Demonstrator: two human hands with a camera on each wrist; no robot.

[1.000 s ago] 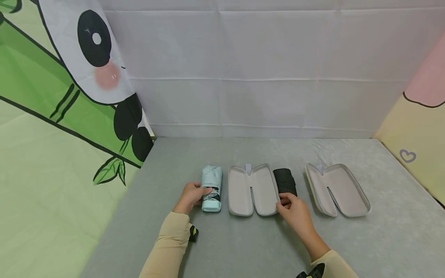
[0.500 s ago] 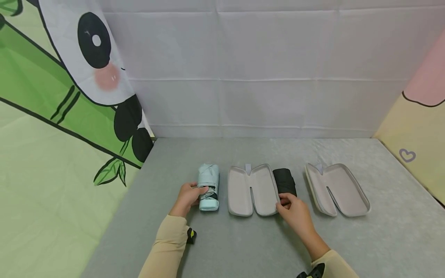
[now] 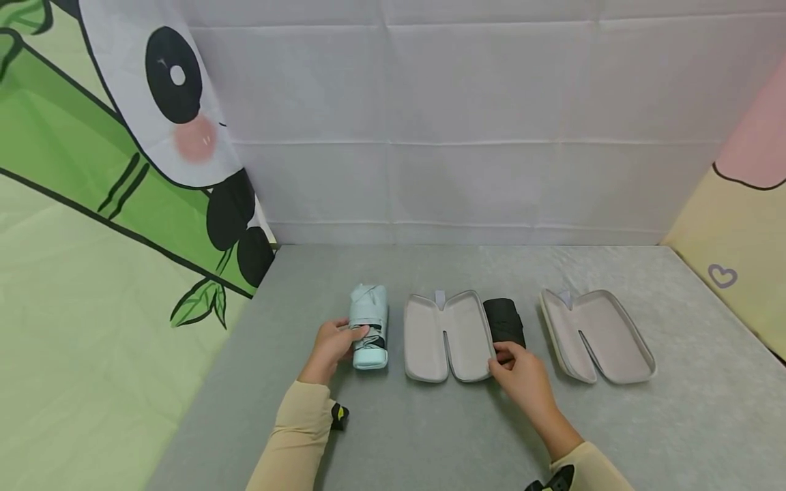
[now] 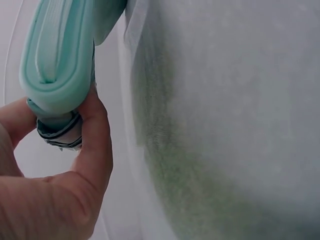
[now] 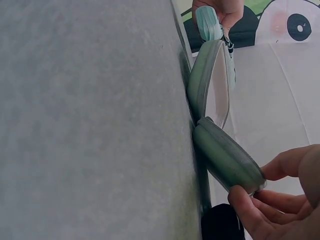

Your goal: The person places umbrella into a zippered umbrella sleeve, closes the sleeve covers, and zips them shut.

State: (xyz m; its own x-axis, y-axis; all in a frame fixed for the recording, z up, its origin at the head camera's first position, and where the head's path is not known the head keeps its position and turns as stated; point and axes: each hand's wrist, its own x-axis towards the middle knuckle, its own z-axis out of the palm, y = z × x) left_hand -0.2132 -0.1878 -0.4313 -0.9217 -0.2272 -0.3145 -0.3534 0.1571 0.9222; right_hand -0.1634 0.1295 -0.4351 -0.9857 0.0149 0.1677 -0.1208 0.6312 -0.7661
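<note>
In the head view my left hand (image 3: 328, 348) grips a light teal folding umbrella (image 3: 369, 307), folded up, at the left of the table. Its rounded handle end with a strap (image 4: 52, 45) fills the upper left of the left wrist view, thumb and fingers on either side. Just right of it a hard zip case (image 3: 424, 341), pale inside and green outside, lies spread open. My right hand (image 3: 522, 375) pinches the right rim of this case (image 5: 227, 155) between thumb and fingers. Behind that hand lies a rolled black fabric bundle (image 3: 503, 319), partly hidden by case and fingers.
A second pale-lined case (image 3: 614, 337) lies open farther right on the grey table (image 3: 467, 443). A white cloth wall (image 3: 460, 184) closes off the back, with a printed green cloth (image 3: 92, 341) at the left and a yellow and pink one (image 3: 737, 239) at the right.
My left hand has shifted the teal umbrella slightly left and away from me, widening its gap to the middle case. The right hand and both cases have stayed in place.
</note>
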